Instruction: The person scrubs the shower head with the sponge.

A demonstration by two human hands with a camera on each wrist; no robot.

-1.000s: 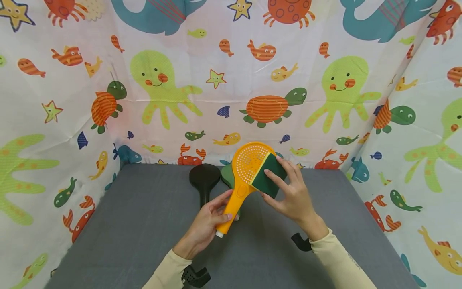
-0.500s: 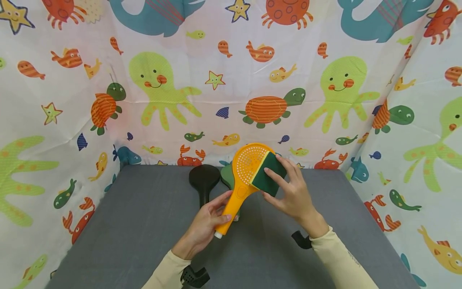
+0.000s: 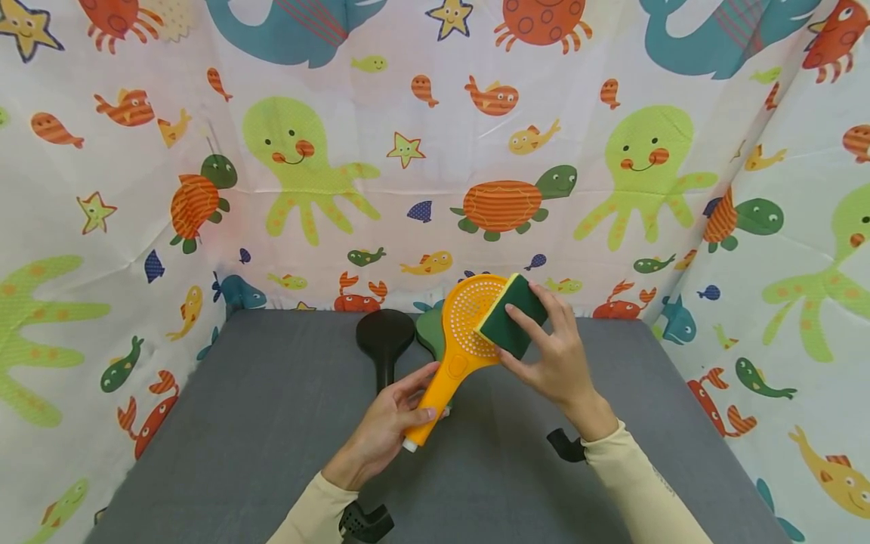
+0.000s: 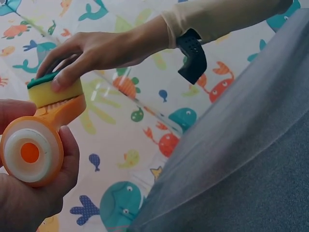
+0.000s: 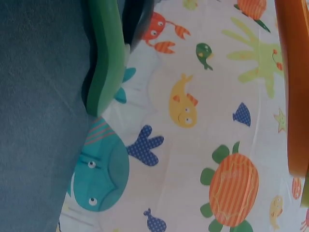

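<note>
An orange shower head (image 3: 465,326) is held tilted above the grey table (image 3: 238,423). My left hand (image 3: 411,400) grips its handle near the white end; that end fills the lower left of the left wrist view (image 4: 30,152). My right hand (image 3: 532,346) pinches a green and yellow sponge (image 3: 510,316) between fingers and thumb. The sponge lies pressed on the upper right of the perforated face, yellow side down (image 4: 54,91). In the right wrist view only the orange rim (image 5: 292,87) shows, and the hand itself is out of sight.
A black shower head (image 3: 384,338) lies on the table at the back. A green one (image 3: 428,332) lies beside it, behind the orange handle, and shows close up in the right wrist view (image 5: 108,53). Sea-animal curtains (image 3: 435,151) wall the table on three sides.
My right hand has slid the sponge up and a little to the right across the orange face. The shower head has risen slightly; the left hand's grip is unchanged.
</note>
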